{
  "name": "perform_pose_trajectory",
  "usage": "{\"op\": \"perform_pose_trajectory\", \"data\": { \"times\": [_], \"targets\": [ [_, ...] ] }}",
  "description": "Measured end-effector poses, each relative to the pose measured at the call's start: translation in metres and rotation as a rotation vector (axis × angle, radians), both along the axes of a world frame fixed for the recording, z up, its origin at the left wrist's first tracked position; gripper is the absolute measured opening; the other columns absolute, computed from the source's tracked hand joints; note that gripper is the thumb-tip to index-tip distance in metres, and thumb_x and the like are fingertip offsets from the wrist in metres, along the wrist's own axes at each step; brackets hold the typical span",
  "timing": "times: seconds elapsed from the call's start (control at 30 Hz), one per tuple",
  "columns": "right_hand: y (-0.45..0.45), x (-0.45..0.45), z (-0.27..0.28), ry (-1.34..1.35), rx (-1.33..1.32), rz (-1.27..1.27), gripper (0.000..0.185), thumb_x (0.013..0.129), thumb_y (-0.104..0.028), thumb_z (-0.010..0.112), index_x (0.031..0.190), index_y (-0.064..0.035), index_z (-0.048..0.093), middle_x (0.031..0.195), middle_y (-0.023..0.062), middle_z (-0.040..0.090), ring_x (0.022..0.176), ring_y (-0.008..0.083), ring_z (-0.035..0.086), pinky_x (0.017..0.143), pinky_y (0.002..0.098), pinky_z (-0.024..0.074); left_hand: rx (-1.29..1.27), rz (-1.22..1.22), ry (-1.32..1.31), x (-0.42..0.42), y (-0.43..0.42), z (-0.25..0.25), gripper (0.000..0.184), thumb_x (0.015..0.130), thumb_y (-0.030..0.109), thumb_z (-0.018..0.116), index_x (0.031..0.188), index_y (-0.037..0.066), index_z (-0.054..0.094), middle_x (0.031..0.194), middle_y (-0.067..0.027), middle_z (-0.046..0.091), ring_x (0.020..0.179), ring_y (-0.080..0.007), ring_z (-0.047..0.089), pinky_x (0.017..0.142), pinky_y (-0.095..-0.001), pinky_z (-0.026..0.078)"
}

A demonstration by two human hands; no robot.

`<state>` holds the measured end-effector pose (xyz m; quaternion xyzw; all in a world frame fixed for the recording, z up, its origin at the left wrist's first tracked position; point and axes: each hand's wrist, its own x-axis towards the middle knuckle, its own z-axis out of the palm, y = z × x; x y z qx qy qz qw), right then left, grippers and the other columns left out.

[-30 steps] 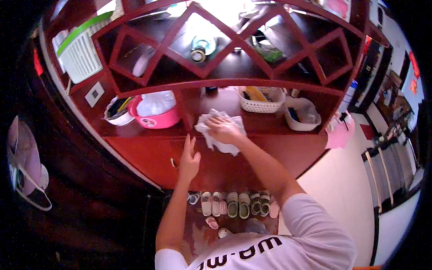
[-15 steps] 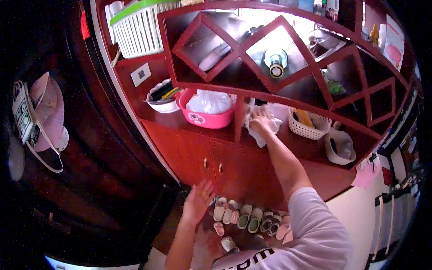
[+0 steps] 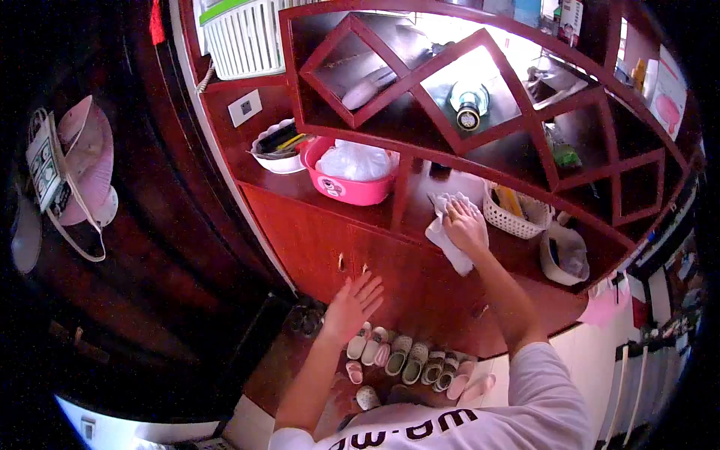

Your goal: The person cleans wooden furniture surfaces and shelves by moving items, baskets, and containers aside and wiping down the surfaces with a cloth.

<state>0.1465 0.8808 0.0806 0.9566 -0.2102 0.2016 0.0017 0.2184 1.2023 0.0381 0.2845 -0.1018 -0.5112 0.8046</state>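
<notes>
The bench (image 3: 415, 217) bore a pink basin (image 3: 349, 187) and, farther right, a perforated basket (image 3: 519, 221). Between them, a white cloth (image 3: 454, 251) lay at the front edge under the right hand (image 3: 466, 227), fingers extended, grip unclear. The left hand (image 3: 351, 307) hovered lower, fingers spread, released.

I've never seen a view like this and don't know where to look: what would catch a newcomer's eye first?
Probably the bright pink tub on the shelf, with a white bag in it. Next, the right hand pressing a white cloth on that shelf, between the tub and a white basket. Above them, a bottle shows through a diamond of the red lattice.
</notes>
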Motion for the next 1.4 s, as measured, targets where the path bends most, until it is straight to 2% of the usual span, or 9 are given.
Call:
{"op": "perform_pose_trajectory", "data": {
  "times": [0.1,0.17,0.43,0.67,0.73,0.83,1.0,1.27,1.4],
  "targets": [
    [0.021,0.048,0.017,0.283,0.164,-0.248,0.057,0.092,-0.026,0.035,0.145,-0.0121,0.02,0.152,0.0083,0.015,0.141,0.0237,0.006,0.114,0.0411,0.0112,-0.011,0.066,0.017,-0.002,-0.002,0.002,0.061,0.093,0.048,0.042,0.136,0.006,0.035,0.14,-0.0152,0.038,0.13,-0.0302,0.035,0.109,-0.0437,0.027],
    [0.03,0.062,-0.004,0.175,-0.085,-0.103,0.054,0.09,-0.023,0.037,0.142,-0.0118,0.028,0.148,0.0115,0.026,0.14,0.0258,0.017,0.113,0.0406,0.0164,0.03,0.073,0.019,-0.005,-0.005,0.004,0.061,0.092,0.048,0.044,0.135,0.005,0.036,0.139,-0.0161,0.039,0.128,-0.031,0.037,0.109,-0.0446,0.028],
    [0.049,-0.032,0.002,-0.239,0.071,0.324,0.037,0.086,-0.023,0.054,0.12,-0.0081,0.058,0.124,0.0103,0.057,0.121,0.0251,0.049,0.103,0.0421,0.0353,0.056,0.102,0.108,0.033,-0.026,0.032,0.068,0.092,0.051,0.042,0.139,0.005,0.026,0.139,-0.0196,0.035,0.127,-0.0338,0.036,0.104,-0.0483,0.034],
    [0.021,-0.013,-0.003,-0.098,0.068,0.028,0.045,0.092,-0.031,0.046,0.129,-0.0077,0.05,0.136,0.0102,0.047,0.131,0.0252,0.036,0.109,0.0421,0.0235,0.146,0.246,-0.068,0.133,-0.025,0.089,0.072,0.089,0.055,0.046,0.14,0.01,0.023,0.139,-0.0211,0.03,0.12,-0.0405,0.041,0.095,-0.0525,0.043],
    [0.032,0.017,-0.004,-0.072,0.032,-0.193,0.048,0.092,-0.034,0.04,0.131,-0.0064,0.047,0.142,0.0117,0.038,0.135,0.0251,0.029,0.111,0.0392,0.0199,0.277,0.292,-0.207,0.165,-0.033,0.109,0.083,0.086,0.056,0.05,0.143,0.01,0.013,0.146,-0.0228,0.012,0.126,-0.0442,0.033,0.094,-0.0558,0.043],
    [0.065,0.059,0.013,0.094,0.129,-0.367,0.052,0.092,-0.035,0.036,0.137,-0.0087,0.038,0.147,0.0095,0.03,0.138,0.0246,0.02,0.112,0.038,0.0155,0.361,0.093,-0.347,0.218,-0.054,0.115,0.08,0.085,0.055,0.052,0.143,0.012,0.016,0.146,-0.0224,0.009,0.123,-0.046,0.036,0.088,-0.0551,0.047],
    [0.066,0.066,0.005,0.07,0.158,-0.372,0.053,0.093,-0.037,0.031,0.141,-0.0143,0.033,0.149,0.0069,0.026,0.139,0.0225,0.02,0.114,0.0379,0.0131,0.486,-0.093,-0.461,0.253,-0.083,0.116,0.055,0.087,0.034,0.049,0.132,0.007,0.034,0.124,-0.0171,0.046,0.099,-0.039,0.057,0.083,-0.0477,0.053],
    [0.05,0.068,-0.011,0.105,0.021,-0.353,0.048,0.094,-0.032,0.033,0.136,-0.011,0.039,0.145,0.0077,0.034,0.136,0.0227,0.026,0.112,0.038,0.019,0.34,-0.174,-0.329,0.248,-0.027,0.115,0.043,0.085,0.022,0.049,0.121,0.0,0.046,0.113,-0.0167,0.055,0.102,-0.0335,0.056,0.084,-0.0496,0.053],
    [0.068,0.058,-0.015,-0.096,0.032,-0.301,0.041,0.092,-0.025,0.039,0.129,-0.009,0.048,0.136,0.01,0.045,0.129,0.0253,0.04,0.106,0.0378,0.0316,0.311,-0.131,-0.398,0.237,0.047,0.118,0.044,0.087,0.025,0.048,0.125,0.002,0.047,0.119,-0.016,0.054,0.105,-0.0333,0.056,0.088,-0.0519,0.05]
  ]
}}
